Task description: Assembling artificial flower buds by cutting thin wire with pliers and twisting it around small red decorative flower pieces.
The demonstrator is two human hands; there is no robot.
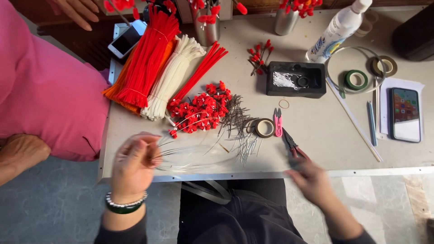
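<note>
left hand (132,165): grip pinched on thin wires (190,156) at 7 o'clock | right hand (311,178): blurred, grip state unclear, touching pliers (293,147) at 5 | risk: springy wires may slip, snag red buds (201,110) | surface (316,131)

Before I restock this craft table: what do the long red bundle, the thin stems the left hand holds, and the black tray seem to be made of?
Red bundle: probably fuzzy chenille pipe cleaners, matte and bristly. Thin stems at the left hand: likely bare metal wire, with a silvery glint. Black tray: matte, soft-edged, perhaps foam or plastic; hard to tell.
</note>
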